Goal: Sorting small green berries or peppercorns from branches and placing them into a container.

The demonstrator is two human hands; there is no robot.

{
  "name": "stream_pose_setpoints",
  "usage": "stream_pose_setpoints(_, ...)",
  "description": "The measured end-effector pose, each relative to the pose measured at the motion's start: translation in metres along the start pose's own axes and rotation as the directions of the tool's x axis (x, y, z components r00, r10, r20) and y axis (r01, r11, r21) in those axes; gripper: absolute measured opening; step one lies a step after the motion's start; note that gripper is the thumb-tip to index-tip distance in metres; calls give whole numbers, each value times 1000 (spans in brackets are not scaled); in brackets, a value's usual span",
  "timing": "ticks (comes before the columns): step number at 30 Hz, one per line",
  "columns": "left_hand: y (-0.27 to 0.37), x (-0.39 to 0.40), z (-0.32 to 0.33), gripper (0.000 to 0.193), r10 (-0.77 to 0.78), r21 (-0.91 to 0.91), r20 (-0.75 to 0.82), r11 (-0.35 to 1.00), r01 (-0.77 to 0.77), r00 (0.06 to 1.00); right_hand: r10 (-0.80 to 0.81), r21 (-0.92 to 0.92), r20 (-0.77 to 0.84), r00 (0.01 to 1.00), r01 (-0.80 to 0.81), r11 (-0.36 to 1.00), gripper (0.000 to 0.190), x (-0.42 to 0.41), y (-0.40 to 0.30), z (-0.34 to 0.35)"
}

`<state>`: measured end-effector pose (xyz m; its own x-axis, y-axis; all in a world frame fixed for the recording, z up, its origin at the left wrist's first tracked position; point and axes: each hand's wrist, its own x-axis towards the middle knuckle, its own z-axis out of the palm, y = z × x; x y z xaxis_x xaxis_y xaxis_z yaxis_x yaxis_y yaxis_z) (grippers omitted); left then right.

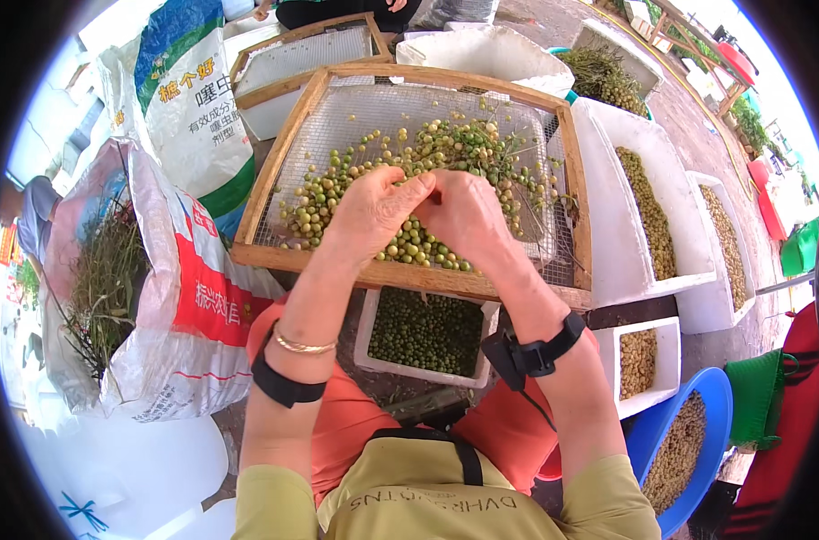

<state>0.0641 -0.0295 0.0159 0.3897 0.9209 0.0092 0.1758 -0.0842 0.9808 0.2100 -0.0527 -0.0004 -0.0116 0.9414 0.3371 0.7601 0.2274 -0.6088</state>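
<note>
My left hand [386, 208] and my right hand [464, 210] meet with thumbs and fingertips together. Whatever may be between the fingers is hidden. Both are just above a wood-framed wire mesh screen [355, 272]. Small round green and yellowish fruits [419, 248] lie scattered across the mesh around my hands. Toward the far side, some fruits [473, 145] are still on thin stems in a tangled heap. Below the screen's near edge, between my knees, a white foam box [419, 376] holds many darker green fruits [423, 337].
A woven sack of dry stems [109, 290] stands at left, a printed sack [193, 101] behind it. On the right are foam boxes [676, 270] of fruit and a blue basin [716, 412] of pale, small pieces. Another framed screen [308, 57] is near a seated person [345, 12].
</note>
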Motion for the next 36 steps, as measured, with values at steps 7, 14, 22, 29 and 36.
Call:
stream_pose_setpoints(7, -34, 31, 18, 18, -290, -586, -199, 801, 124, 936, -106, 15, 52, 993, 106, 994, 18, -13, -3, 28)
stream_pose_setpoints(14, -38, 33, 4, 20, -211, -185, 74, 958, 221, 975, 90, 446, -37, 995, -64, 893, 22, 9, 26, 0)
stream_pose_setpoints(22, -36, 11, 12, 21, -233, -129, 276, 953, 276, 933, 90, 638, 430, 898, -372, 674, 21, 9, 48, -1)
stream_pose_setpoints(29, -30, -29, 2, 21, -163, 60, 365, 987, 152, 916, 81, 585, 554, 828, -457, 670, 16, -17, 26, -5)
stream_pose_setpoints(36, 17, -64, -3, 30, -132, 317, 310, 948, 28, 942, 130, 733, 516, 847, -515, 443, 10, -34, 27, -20)
